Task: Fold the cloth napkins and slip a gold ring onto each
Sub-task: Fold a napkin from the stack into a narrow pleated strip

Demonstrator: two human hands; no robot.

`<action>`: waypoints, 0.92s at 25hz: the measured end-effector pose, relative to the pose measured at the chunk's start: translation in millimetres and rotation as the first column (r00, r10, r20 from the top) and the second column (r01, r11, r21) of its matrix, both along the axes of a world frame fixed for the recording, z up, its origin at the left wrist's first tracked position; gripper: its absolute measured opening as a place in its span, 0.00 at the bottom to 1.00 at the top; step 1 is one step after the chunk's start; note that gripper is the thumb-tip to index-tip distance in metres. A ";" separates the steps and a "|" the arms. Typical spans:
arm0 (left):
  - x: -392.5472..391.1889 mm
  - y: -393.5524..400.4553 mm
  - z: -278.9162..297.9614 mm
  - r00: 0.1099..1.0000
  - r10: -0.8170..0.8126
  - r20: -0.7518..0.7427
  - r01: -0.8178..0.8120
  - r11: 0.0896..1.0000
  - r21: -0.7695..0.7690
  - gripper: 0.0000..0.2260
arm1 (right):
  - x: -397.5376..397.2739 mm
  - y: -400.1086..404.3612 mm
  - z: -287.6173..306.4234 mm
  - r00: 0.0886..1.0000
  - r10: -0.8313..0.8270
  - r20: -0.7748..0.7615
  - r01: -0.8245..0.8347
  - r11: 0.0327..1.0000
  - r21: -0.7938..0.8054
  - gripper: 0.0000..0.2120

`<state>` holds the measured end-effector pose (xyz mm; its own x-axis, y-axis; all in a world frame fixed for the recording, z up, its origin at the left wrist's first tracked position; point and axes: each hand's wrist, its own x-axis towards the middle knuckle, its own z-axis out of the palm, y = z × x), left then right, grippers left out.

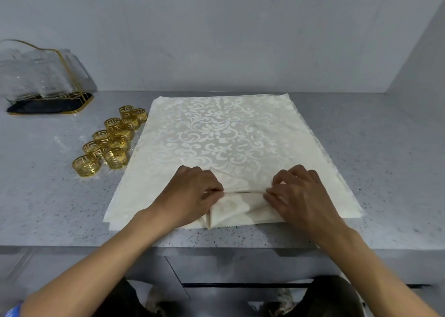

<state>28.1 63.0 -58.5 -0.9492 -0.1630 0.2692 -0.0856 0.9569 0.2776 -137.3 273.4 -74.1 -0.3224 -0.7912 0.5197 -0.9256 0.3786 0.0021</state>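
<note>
on the counter (361, 148), ten gold rings (110, 139); both hands' grips (192, 191) (298, 193) pinching one napkin (216, 133)

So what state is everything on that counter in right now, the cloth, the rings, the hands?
Cloth napkin: spread flat on the counter, near edge gathered into a raised pleat.
Left hand: pinches the pleat's left end.
Right hand: pinches the pleat's right end.
Gold rings: clustered left of the napkin, all unused.
Clear holder: stands at the back left on a dark, gold-rimmed base; contents unclear.

Clear gold-trimmed holder (41, 75) (far left), speckled counter (361, 148)
</note>
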 end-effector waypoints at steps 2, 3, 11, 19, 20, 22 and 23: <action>5.5 -4.9 -4.4 1.000 -0.008 -0.005 0.008 1.000 0.027 0.12 | 1.3 -4.0 -1.0 0.997 0.008 -0.078 -0.006 1.000 0.031 0.06; 6.7 -6.0 -6.2 1.000 -0.014 -0.007 0.014 0.999 0.044 0.12 | 4.9 -6.7 -1.0 0.994 0.057 -0.093 -0.052 0.997 0.052 0.03; 6.9 -2.3 -20.6 0.991 -0.016 -0.136 0.022 0.999 0.040 0.09 | 11.5 -10.4 -5.0 0.957 0.278 0.079 -0.286 0.949 0.130 0.12; 32.6 1.8 0.3 0.982 -0.131 0.137 0.151 0.977 -0.148 0.21 | 15.8 -16.5 -13.0 0.964 0.230 0.132 -0.236 0.971 0.031 0.16; 36.4 3.6 4.9 0.973 -0.127 0.193 0.157 0.976 -0.148 0.25 | 15.9 -19.2 -13.9 0.964 0.219 0.152 -0.223 0.975 0.010 0.15; 37.8 6.3 7.3 0.969 -0.098 0.225 0.132 0.981 -0.143 0.29 | 16.2 -23.4 -15.8 0.963 0.203 0.178 -0.201 0.979 -0.027 0.15; 36.7 8.9 6.1 0.977 -0.077 0.197 0.109 0.982 -0.155 0.28 | 17.5 -24.0 -15.0 0.962 0.201 0.183 -0.198 0.980 -0.035 0.15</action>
<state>64.8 71.9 -52.4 -0.9943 -0.0399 0.0991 -0.0296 0.9942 0.1032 -119.8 249.4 -89.1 -0.2503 -0.8414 0.4789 -0.9661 0.1845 -0.1809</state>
